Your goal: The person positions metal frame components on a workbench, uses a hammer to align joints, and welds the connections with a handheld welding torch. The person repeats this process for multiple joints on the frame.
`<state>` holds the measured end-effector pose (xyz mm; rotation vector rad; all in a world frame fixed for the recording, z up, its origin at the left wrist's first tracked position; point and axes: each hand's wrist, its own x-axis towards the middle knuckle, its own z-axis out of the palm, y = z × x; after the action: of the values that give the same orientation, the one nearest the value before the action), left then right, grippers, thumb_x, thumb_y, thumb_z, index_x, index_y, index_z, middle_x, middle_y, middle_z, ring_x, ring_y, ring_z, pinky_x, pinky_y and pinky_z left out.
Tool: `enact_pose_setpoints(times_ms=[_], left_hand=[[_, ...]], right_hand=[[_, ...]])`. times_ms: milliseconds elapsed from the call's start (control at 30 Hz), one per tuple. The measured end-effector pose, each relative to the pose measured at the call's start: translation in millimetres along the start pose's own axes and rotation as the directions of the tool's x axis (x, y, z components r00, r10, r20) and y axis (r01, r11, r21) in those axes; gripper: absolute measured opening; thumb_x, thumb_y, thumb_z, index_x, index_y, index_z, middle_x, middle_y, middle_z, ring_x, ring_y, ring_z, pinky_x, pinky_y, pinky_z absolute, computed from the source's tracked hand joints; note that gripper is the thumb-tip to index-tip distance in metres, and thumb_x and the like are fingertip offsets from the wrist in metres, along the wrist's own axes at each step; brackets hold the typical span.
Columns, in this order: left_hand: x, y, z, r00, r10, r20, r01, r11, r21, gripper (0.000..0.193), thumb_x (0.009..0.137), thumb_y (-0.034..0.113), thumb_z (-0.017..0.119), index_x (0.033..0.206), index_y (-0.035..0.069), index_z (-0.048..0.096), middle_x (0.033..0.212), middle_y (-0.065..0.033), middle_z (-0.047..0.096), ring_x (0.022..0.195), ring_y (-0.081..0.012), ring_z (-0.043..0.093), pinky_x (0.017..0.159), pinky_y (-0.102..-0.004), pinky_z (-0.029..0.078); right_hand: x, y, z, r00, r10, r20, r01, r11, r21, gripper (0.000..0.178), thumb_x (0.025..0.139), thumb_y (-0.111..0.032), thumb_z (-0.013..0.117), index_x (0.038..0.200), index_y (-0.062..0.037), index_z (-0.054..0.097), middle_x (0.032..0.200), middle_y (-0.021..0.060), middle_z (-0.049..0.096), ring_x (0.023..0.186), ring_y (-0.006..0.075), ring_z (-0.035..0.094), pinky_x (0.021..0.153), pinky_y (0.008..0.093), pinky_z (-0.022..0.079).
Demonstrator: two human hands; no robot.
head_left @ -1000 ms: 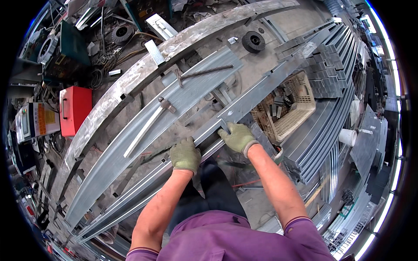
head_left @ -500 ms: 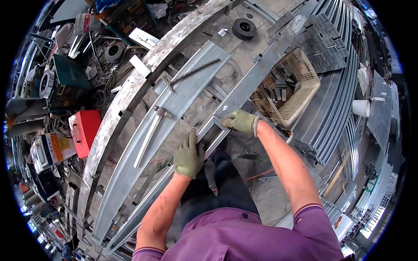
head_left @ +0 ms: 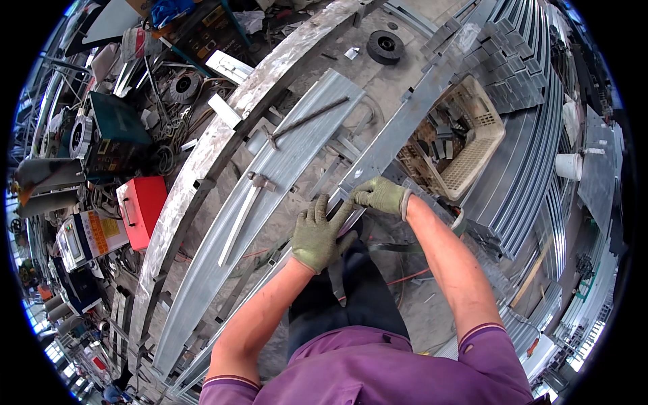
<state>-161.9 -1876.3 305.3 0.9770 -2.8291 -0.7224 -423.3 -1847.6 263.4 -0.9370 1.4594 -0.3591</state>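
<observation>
My left hand (head_left: 318,237), in an olive-green work glove, lies across a long grey metal channel (head_left: 280,263) in front of my legs. Its fingers are spread, the thumb apart from them, and a fingertip comes up to the right hand. My right hand (head_left: 382,196), gloved alike, bends its fingers down at the near end of a wide flat metal bar (head_left: 378,158). Thumb and fingers are closed there; what they pinch, if anything, is hidden. Farther left, a hammer with a pale flat handle (head_left: 240,219) and a dark rod with a crosspiece (head_left: 307,121) rest on a broad steel channel (head_left: 202,287).
A beige plastic crate (head_left: 482,145) with metal offcuts stands right of the bar, beside stacked steel profiles (head_left: 533,175). A rusty, pale beam (head_left: 192,165) curves along the left. Beyond it sit a red box (head_left: 143,212) and tangled cables. A black wheel (head_left: 385,46) lies at the far side.
My left hand has slid right and slightly up along the channel until it meets the right hand. My right hand has shifted slightly, its fingers still bent at the bar's end.
</observation>
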Motion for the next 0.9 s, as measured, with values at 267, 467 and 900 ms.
enact_pose_setpoints(times_ms=[267, 467, 900], left_hand=[[4, -2, 8, 0.999, 0.017, 0.028, -0.017, 1.0, -0.004, 0.084, 0.091, 0.049, 0.081, 0.167, 0.031, 0.05, 0.156, -0.0348, 0.048, 0.135, -0.0541, 0.057, 0.109, -0.0598, 0.05], [3, -4, 8, 0.997, 0.0, 0.079, 0.001, 1.0, -0.01, 0.082, 0.09, 0.044, 0.083, 0.165, 0.032, 0.052, 0.156, -0.0341, 0.047, 0.136, -0.0533, 0.056, 0.11, -0.0591, 0.05], [6, -5, 8, 1.0, 0.018, -0.016, -0.019, 0.999, -0.027, 0.076, 0.089, 0.041, 0.085, 0.16, 0.035, 0.058, 0.153, -0.0298, 0.05, 0.122, -0.0528, 0.064, 0.101, -0.0582, 0.056]], right_hand=[[0, 22, 1, 0.998, -0.057, 0.018, 0.055, 0.993, 0.101, 0.038, 0.105, -0.024, 0.07, 0.137, -0.0056, 0.076, 0.131, 0.0168, 0.078, 0.123, 0.027, 0.072, 0.107, 0.0393, 0.055], [2, 13, 0, 0.982, -0.175, -0.074, 0.166, 0.979, -0.116, 0.039, 0.098, -0.013, 0.065, 0.135, -0.0061, 0.077, 0.13, 0.0194, 0.077, 0.123, 0.0316, 0.072, 0.109, 0.0408, 0.055], [-1, -14, 22, 0.88, -0.433, -0.196, 0.377, 0.887, -0.267, 0.047, 0.092, -0.004, 0.061, 0.137, -0.0019, 0.075, 0.136, 0.0215, 0.075, 0.129, 0.0359, 0.071, 0.115, 0.0417, 0.054]])
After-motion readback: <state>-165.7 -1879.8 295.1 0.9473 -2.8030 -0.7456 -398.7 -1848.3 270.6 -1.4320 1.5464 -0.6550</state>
